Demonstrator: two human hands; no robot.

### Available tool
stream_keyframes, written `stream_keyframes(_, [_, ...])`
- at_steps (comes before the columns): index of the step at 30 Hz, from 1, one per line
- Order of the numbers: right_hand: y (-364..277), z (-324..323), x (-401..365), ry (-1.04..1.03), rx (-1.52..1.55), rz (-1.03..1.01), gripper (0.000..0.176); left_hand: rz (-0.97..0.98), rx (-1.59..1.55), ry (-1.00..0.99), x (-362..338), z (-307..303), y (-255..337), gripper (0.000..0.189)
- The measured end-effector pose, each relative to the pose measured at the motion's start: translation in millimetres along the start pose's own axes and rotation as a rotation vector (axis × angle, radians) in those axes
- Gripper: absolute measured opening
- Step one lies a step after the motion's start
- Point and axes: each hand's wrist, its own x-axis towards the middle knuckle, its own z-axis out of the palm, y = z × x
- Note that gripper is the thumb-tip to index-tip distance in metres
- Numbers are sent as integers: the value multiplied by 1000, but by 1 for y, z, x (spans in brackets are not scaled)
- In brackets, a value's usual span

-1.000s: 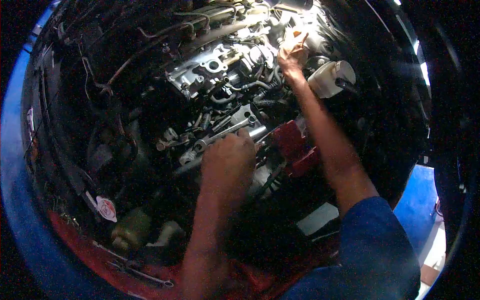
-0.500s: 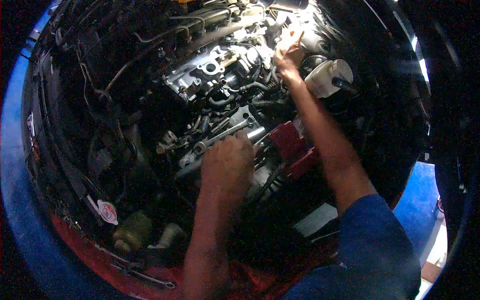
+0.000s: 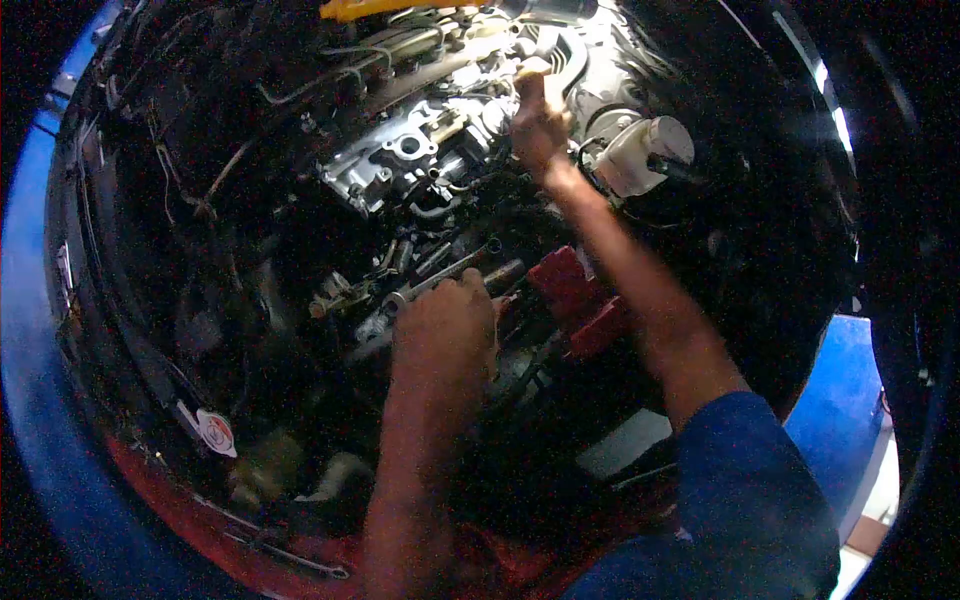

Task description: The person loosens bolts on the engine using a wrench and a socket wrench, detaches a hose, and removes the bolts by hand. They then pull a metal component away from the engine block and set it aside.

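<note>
My left hand (image 3: 445, 325) is closed low in the engine bay, its fingers curled beside a long wrench (image 3: 435, 283) and a metal cylinder (image 3: 507, 272). What it grips, if anything, is hidden by the hand. My right hand (image 3: 540, 125) reaches deep into the bay under a bright light, fingers bent together near pale hoses; anything between them cannot be made out. Left of it lies a shiny metal engine part (image 3: 408, 145) with a round port. A white reservoir (image 3: 645, 155) stands just right of my right wrist.
Red blocks (image 3: 575, 290) sit between my forearms. A yellow object (image 3: 395, 8) crosses the top edge. A radiator cap (image 3: 214, 432) is at the lower left, and another wrench (image 3: 290, 558) rests on the red front edge. Pipes and hoses run along the left.
My right hand has shifted left and slightly down, and its raised finger now looks folded. More of the yellow object shows at the top. My left hand has barely moved.
</note>
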Motion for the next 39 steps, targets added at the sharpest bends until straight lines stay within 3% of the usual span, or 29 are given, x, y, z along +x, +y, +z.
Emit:
stream_keyframes(2, [10,6,-14,90,192,-374,27,23,28,-9,1,2,-3,29])
stream_keyframes(3, [13,5,-18,103,52,-544,29,31,35,-10,2,3,-4,28])
stream_keyframes(5, [9,-3,-6,131,90,-329,23,42,17,-13,1,4,-5,28])
stream_keyframes(7, [-10,-12,18,87,223,268,21,49,8,-16,-1,5,-6,28])
stream_keyframes(8, [-14,-15,25,143,114,291,30,56,8,-12,-1,5,-5,27])
stream_keyframes(9, [-3,-8,27,325,-134,-35,30,69,11,-6,-2,4,-5,27])
stream_keyframes(11, [4,1,23,195,122,146,34,51,0,-7,1,8,-8,27])
stream_keyframes(12, [-7,-13,14,1,76,224,29,44,-5,-9,2,8,-7,26])
stream_keyframes(13, [23,11,5,97,53,-249,25,30,16,-16,1,7,-5,26])
stream_keyframes(15, [11,4,-15,55,32,-592,26,-7,48,-40,1,3,-1,26])
stream_keyframes(17, [5,-4,-9,146,60,-414,24,32,67,-53,2,4,-5,27])
stream_keyframes(19, [9,5,4,8,15,87,22,36,56,-59,1,9,-8,28])
stream_keyframes(20, [49,25,3,-43,177,161,24,31,45,-52,0,9,-7,28])
stream_keyframes(22, [146,105,-3,-110,535,83,32,35,9,-5,1,11,-9,28])
stream_keyframes(23, [123,87,0,27,197,32,31,47,-12,28,1,17,-12,27])
stream_keyframes(26, [24,20,-9,-236,-368,-285,34,34,35,22,1,16,-10,27])
stream_keyframes(27, [13,12,-17,97,105,-500,38,16,61,1,2,15,-9,27])
stream_keyframes(28, [7,7,-19,80,131,-458,38,30,53,6,3,15,-9,28])
stream_keyframes(29, [24,14,-15,109,53,-364,27,37,42,8,2,15,-11,28])
stream_keyframes(30, [31,15,-10,104,38,-184,26,40,30,9,1,16,-13,28])
stream_keyframes(31, [32,11,-5,45,113,18,26,40,30,7,1,15,-13,28])
stream_keyframes(33, [87,37,-6,-102,444,114,29,47,30,6,-1,9,-9,29])
stream_keyframes(34, [133,74,-11,-137,525,-32,32,42,28,7,-1,10,-10,29])
stream_keyframes(35, [195,132,-24,-99,481,-344,35,39,28,9,0,14,-12,29])
stream_keyframes(38, [21,15,-15,76,52,-346,21,10,34,-19,4,12,-8,30])
stream_keyframes(39, [10,7,-18,87,80,-575,20,-8,33,-35,4,12,-7,30])
